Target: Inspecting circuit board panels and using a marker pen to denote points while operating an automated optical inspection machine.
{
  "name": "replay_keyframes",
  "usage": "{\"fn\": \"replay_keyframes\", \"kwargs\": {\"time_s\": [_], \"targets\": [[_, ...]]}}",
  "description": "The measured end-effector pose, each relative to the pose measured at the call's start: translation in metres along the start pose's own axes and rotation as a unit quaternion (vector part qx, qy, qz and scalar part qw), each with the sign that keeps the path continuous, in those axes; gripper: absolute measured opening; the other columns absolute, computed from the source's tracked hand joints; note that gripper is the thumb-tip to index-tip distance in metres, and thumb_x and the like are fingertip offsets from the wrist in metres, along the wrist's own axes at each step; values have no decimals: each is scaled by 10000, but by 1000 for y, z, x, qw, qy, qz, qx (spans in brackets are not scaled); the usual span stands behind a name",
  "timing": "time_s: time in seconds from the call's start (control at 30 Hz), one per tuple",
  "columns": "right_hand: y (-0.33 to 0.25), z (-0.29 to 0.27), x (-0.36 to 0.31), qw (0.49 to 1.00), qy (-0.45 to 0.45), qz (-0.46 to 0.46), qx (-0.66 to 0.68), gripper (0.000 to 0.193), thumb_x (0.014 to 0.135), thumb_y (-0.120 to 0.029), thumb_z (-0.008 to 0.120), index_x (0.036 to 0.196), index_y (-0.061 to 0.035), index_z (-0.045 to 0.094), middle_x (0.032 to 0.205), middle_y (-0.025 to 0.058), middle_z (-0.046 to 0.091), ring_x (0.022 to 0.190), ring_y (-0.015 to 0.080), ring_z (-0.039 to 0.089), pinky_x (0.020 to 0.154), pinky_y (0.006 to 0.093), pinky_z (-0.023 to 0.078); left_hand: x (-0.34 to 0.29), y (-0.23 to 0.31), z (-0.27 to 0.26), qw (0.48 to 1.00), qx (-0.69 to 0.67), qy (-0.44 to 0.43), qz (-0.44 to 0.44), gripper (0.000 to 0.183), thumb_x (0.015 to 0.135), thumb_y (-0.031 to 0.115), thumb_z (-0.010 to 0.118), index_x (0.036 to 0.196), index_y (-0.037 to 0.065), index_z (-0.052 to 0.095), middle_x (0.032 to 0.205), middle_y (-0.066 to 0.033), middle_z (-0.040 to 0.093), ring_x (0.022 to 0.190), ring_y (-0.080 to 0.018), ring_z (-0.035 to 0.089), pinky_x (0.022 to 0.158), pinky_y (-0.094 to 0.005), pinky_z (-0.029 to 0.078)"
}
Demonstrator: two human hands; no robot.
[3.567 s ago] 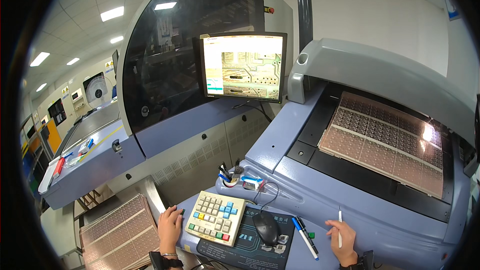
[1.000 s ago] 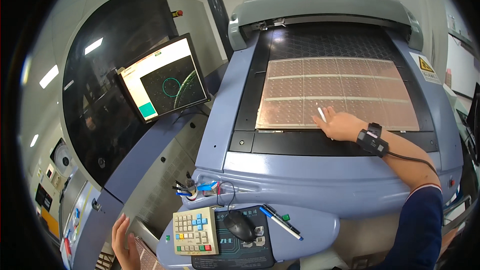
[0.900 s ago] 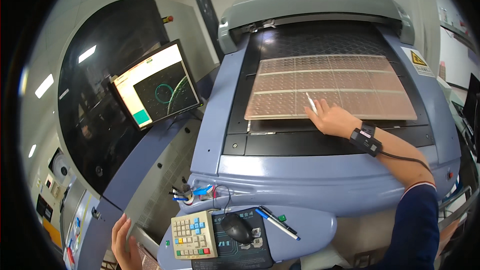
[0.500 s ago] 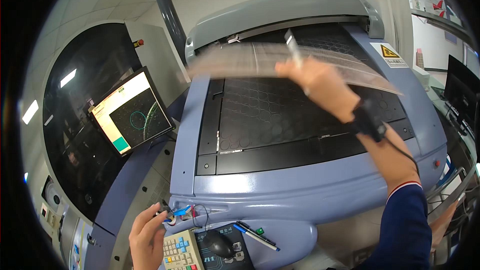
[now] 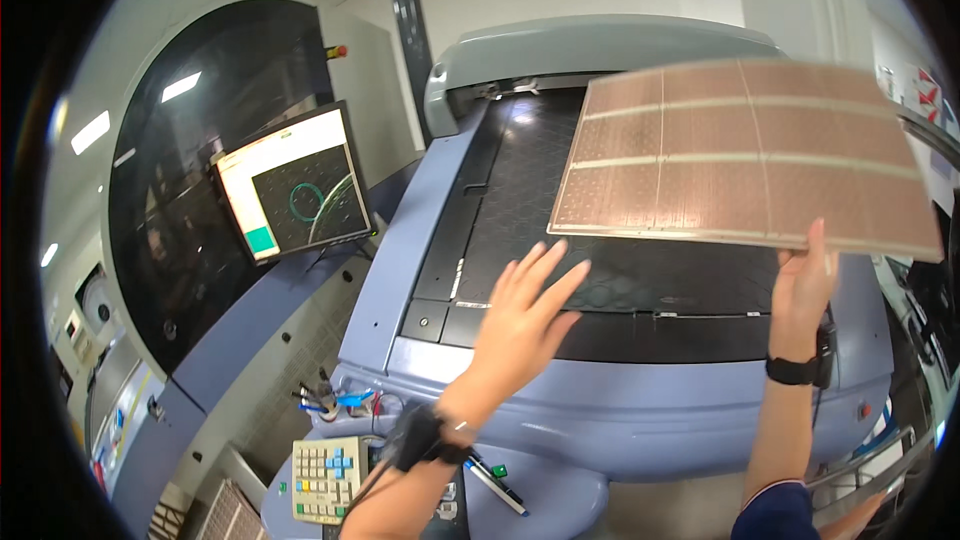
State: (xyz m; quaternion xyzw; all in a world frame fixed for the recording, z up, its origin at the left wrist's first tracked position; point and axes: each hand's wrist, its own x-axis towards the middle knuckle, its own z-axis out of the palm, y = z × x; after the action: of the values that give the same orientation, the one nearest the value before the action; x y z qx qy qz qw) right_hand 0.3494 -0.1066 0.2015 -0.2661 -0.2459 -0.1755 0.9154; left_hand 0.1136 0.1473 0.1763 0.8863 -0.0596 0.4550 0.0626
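A large copper-coloured circuit board panel (image 5: pixel 710 130), split into sections by pale strips, is tilted up above the right part of the machine's black bed (image 5: pixel 520 165). My right hand (image 5: pixel 805 285) grips its near edge towards the right corner, the thumb on the upper face and the fingers mostly hidden. Below the panel's near left corner, my left hand (image 5: pixel 523 315) reaches over the bed's front edge, fingers spread with nothing in them. Whether it touches the panel or bed I cannot tell; a small gap shows.
A monitor (image 5: pixel 300 185) stands left of the bed, next to a tall dark-fronted cabinet (image 5: pixel 215 180). Below my left forearm are a beige keypad (image 5: pixel 328 475), pens (image 5: pixel 497 485) and a holder with small tools (image 5: pixel 345 400). A grey gantry (image 5: pixel 600 40) spans the bed's far end.
My right hand has moved right and nearer with the panel, which now shows its broad face. My left hand has risen from beside the keypad to the bed. The view has shifted.
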Motion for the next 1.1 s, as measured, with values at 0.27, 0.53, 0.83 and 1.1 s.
{"fn": "replay_keyframes", "kwargs": {"time_s": [0.27, 0.53, 0.83, 1.1], "targets": [[91, 2, -49, 988, 32, 147, 34, 317, 1017, -115, 535, 1317, -45, 461, 1302, 109, 526, 1191, 254, 564, 946, 469, 543, 18, -64, 106, 980, 129, -100, -116, 521, 1036, 462, 382, 1512, 248, 375, 1592, -93, 303, 1478, -359, 231, 1181, -579, 185], [55, -131, 76, 986, 0, 166, -28, 368, 994, -105, 558, 1330, 40, 513, 1301, 175, 565, 1198, 262, 575, 1005, 420, 499, -8, -104, 107, 962, 139, -119, -202, 450, 1026, 451, 406, 1442, 293, 470, 1535, -52, 410, 1414, -349, 365, 1122, -607, 288], [1, -201, 88, 850, -163, 30, -500, 483, 943, 45, 448, 1419, -30, 472, 1459, 162, 475, 1402, 298, 419, 1144, 371, 330, -55, -100, 83, 958, 214, -97, -162, 427, 985, 407, 520, 1387, 262, 530, 1467, -69, 473, 1364, -334, 419, 1046, -637, 363], [54, -142, 2, 806, -251, -25, -535, 438, 918, 71, 492, 1354, 35, 510, 1372, 176, 559, 1299, 259, 518, 1072, 345, 399, -110, -60, -6, 965, 150, -121, -176, 437, 971, 298, 575, 1378, 140, 546, 1440, -135, 497, 1306, -342, 484, 1085, -482, 387]]}}
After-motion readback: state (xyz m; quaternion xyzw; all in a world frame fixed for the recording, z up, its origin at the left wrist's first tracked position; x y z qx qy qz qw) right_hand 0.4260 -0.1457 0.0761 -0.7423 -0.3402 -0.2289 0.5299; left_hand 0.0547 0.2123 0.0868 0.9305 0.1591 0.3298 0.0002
